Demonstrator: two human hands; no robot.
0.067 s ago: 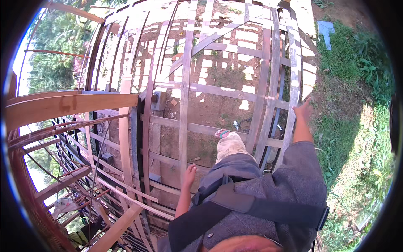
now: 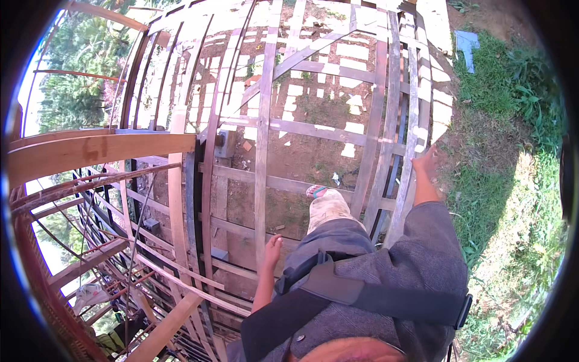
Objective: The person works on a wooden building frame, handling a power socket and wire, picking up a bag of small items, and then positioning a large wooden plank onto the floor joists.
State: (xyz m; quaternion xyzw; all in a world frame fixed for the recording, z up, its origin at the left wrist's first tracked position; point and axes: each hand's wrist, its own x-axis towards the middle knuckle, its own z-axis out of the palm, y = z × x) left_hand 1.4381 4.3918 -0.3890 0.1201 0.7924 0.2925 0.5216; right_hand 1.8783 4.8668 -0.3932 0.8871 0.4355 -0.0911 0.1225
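My right hand (image 2: pixel 426 161) reaches forward at the right, beside a long weathered board (image 2: pixel 410 127). Its thumb side meets the board's edge, and its slightly blurred fingers stretch apart past it; nothing shows in them. Close to my left hip, my left hand (image 2: pixel 273 246) hangs with its fingers curled in and nothing visible in them. Ahead of it stands an upright-looking wooden strip (image 2: pixel 262 157) of the lattice, apart from my fingers. My foot in a sandal (image 2: pixel 316 191) is on or above the lattice; its exact support is hidden.
Crossing wooden slats (image 2: pixel 319 129) spread ahead over bare soil. A thick beam (image 2: pixel 108 154) juts in from the left, above thin rods and dark bars. Grass (image 2: pixel 488 199) lies along the right, with a pale blue scrap (image 2: pixel 467 49) farther off. A grey block (image 2: pixel 225 145) sits between the slats.
My right hand has shifted slightly left, and the long board beside it appears farther left too. The whole view has drifted a little. My left hand stays curled near my hip.
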